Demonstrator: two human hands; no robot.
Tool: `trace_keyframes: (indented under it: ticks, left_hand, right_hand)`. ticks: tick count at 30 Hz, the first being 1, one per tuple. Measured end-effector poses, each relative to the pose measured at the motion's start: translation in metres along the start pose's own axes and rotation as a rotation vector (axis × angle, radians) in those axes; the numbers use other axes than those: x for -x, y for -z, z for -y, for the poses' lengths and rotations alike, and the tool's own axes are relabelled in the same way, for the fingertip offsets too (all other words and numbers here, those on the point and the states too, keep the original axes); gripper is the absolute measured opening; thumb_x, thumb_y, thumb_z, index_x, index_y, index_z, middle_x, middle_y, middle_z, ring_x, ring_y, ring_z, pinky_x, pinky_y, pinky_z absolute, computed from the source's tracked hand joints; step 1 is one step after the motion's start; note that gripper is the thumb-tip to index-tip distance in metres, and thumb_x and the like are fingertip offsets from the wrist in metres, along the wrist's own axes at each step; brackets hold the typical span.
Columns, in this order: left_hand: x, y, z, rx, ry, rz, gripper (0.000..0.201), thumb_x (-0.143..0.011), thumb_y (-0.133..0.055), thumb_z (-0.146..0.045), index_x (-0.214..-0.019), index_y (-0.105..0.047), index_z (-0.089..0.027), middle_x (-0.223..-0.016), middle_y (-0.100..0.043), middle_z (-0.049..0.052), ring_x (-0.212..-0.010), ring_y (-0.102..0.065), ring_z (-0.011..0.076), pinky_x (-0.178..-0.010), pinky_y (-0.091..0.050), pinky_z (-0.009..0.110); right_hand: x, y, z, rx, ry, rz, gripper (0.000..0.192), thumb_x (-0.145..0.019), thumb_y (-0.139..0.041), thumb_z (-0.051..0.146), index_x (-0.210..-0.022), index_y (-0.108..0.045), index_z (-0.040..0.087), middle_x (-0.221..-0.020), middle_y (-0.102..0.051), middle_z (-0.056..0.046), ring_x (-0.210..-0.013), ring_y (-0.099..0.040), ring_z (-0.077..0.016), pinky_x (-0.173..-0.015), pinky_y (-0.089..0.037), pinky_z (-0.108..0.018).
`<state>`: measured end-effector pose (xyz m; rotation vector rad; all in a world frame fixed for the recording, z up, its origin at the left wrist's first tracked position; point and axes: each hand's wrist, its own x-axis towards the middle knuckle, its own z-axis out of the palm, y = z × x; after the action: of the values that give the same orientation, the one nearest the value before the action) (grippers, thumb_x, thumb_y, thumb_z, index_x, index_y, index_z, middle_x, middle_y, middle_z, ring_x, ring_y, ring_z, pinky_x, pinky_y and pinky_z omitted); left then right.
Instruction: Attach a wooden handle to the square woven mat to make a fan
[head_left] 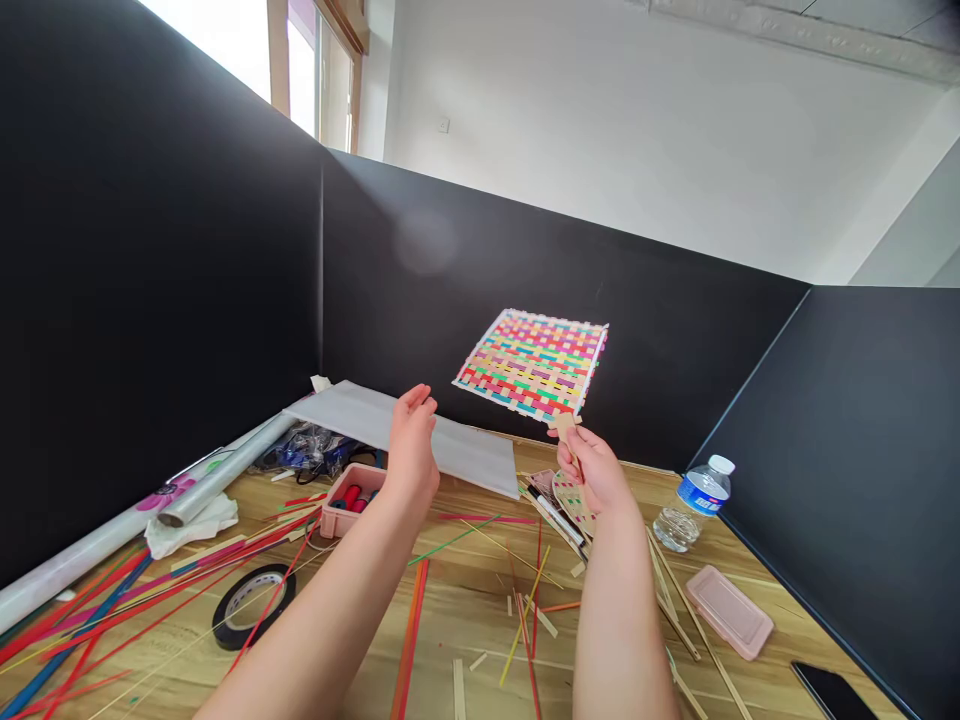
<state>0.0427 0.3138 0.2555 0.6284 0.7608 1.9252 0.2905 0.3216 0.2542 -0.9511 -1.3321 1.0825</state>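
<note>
So the right hand [598, 470] has its fingers pinched around the short wooden handle of a square fan woven from multicoloured paper strips [534, 363], held up in the air above the far edge of the wooden table [465, 600]. Its long axis runs handle-down, woven panel pointing up and tilted away to the left. Left hand [412, 440] is raised just beside it, empty, fingers straight and pressed together, above a pink plastic tray [346, 505]
</note>
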Motion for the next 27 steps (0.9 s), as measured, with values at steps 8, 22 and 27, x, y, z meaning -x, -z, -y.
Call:
trace_keyframes:
  ticks: [8, 22, 27]
  left_hand:
    - [-0.022, 0.013, -0.023, -0.129, 0.041, 0.27, 0.042, -0.066, -0.075, -0.044, -0.098, -0.063, -0.019, -0.102, -0.07, 0.007, -0.086, -0.067, 0.0184, -0.075, -0.049, 0.028]
    - [0.007, -0.001, 0.07, -0.265, 0.251, 0.324, 0.031, -0.083, -0.06, -0.043, -0.105, -0.058, -0.021, -0.125, -0.062, 0.012, -0.111, -0.062, 0.0237, -0.088, -0.047, 0.034]
    - [0.039, -0.008, 0.113, -0.371, 0.34, 0.613, 0.021, -0.076, -0.069, -0.025, -0.093, -0.061, -0.018, -0.082, -0.07, 0.006, -0.075, -0.065, 0.0193, -0.074, -0.05, 0.034]
  right_hand:
    - [0.003, 0.006, -0.001, 0.111, -0.034, 0.052, 0.041, -0.075, -0.072, 0.055, -0.085, -0.068, 0.016, -0.056, -0.046, 0.005, -0.046, -0.033, -0.0052, -0.047, -0.021, -0.023]
    - [-0.024, -0.022, -0.034, -0.032, 0.078, -0.183, 0.049, -0.059, -0.076, 0.062, -0.084, -0.07, 0.021, -0.076, -0.067, -0.004, -0.069, -0.057, -0.0162, -0.06, -0.044, -0.028]
    - [-0.036, -0.06, -0.062, -0.008, 0.055, -0.192, 0.051, -0.069, -0.066, 0.067, -0.091, -0.069, 0.021, -0.091, -0.072, -0.006, -0.087, -0.064, -0.0202, -0.071, -0.051, -0.03]
